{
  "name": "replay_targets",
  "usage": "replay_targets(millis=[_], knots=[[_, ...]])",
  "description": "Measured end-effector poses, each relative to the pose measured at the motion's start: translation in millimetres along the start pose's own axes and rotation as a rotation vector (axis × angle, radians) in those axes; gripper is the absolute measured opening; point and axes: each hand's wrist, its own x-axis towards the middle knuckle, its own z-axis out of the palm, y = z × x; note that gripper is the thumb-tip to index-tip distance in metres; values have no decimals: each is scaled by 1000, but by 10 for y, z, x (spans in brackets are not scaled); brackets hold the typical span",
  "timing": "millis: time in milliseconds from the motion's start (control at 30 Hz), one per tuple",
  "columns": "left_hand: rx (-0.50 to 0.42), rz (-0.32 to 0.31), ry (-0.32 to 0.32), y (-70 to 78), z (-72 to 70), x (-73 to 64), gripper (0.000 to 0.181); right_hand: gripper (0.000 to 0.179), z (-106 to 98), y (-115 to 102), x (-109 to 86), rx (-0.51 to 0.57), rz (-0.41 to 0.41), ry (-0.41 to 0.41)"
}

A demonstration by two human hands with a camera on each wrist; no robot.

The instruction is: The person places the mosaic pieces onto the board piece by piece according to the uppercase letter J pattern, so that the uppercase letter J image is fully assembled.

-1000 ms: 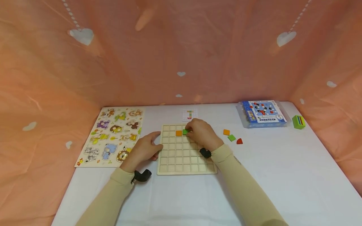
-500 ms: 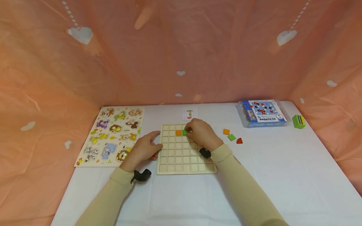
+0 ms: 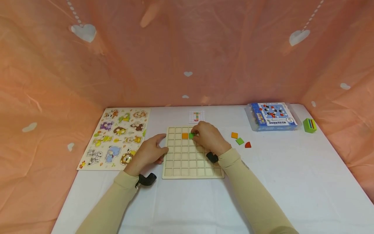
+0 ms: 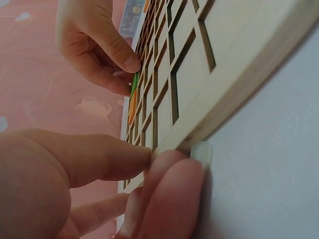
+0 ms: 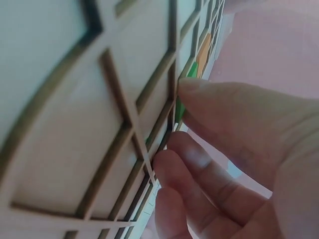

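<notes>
A wooden grid board (image 3: 185, 156) lies on the table in the middle of the head view. My left hand (image 3: 148, 151) grips its left edge, with thumb and fingertips right at the rim in the left wrist view. Near the top of the board, my right hand (image 3: 209, 138) pinches a green square tile (image 3: 191, 136) over a cell. An orange square tile (image 3: 185, 136) sits in the cell just left of it. The right wrist view shows my thumb on the green tile (image 5: 180, 110), whose far part is hidden by the hand.
A small pattern card (image 3: 197, 117) lies behind the board. Right of it are an orange tile (image 3: 234, 135), a green tile (image 3: 240, 141) and a red quarter-round tile (image 3: 248, 145). Further right stand a plastic box (image 3: 273, 115) and a green block (image 3: 309, 125). An animal puzzle (image 3: 117, 139) lies left.
The head view has shifted slightly. Both hands stay in place, the left at the board's edge and the right at the green tile.
</notes>
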Motion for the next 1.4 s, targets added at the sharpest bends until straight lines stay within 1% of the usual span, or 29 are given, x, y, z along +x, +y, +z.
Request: replay_targets(millis=[400,500,667,767,933,1067,1200,1300,1400], knots=[[-9,16,-4,-28,6,12,70,23,9,9,14,-4,17,-2],[-5,20,-7,-12,11,11,70,22,-8,22,0,2,21,0],[-15,11,-8,7,23,15,71,25,-69,88,-66,78,37,15],[-19,4,-12,10,23,18,71,27,-156,198,-163,122,69,36],[-12,-7,-12,-1,-15,5,71,28,-334,465,-367,129,137,74],[0,-8,-9,-5,-41,5,72,30,-476,692,-572,143,223,94],[1,-5,-19,-3,-34,15,72,30,-597,882,-758,148,293,102],[0,-8,-21,4,-16,20,72,31,-654,991,-852,168,325,101],[-2,-1,-19,17,-8,25,72,31,-681,1055,-909,182,353,101]])
